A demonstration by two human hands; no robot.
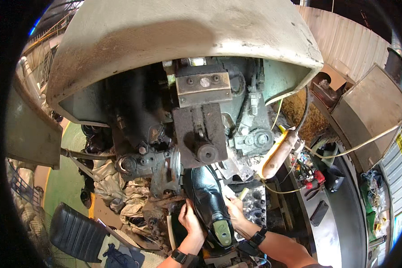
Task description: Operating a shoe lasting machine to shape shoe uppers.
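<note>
A glossy black leather shoe (pixel 204 190) sits on a green shoe last (pixel 222 231), whose top with a hole shows at the near end. The shoe's far end reaches under the dark metal head (pixel 200 134) of a large machine. My left hand (pixel 193 222) is closed against the shoe's left side, fingers partly hidden beneath it. From the right, my right hand (pixel 236 213) grips the shoe near the heel, and its fingertips are partly hidden. Metal arms of the machine (pixel 162 172) flank the shoe on both sides.
A big beige hood (pixel 183 31) overhangs the work. A worn, pale cylindrical lamp (pixel 279 154) hangs at the right on a cable. Further right, a bench (pixel 319 232) carries a dark case (pixel 319 213) and red-handled tools (pixel 315 179). A black chair (pixel 77 232) stands at the left beside crumpled cloth bundles (pixel 109 181).
</note>
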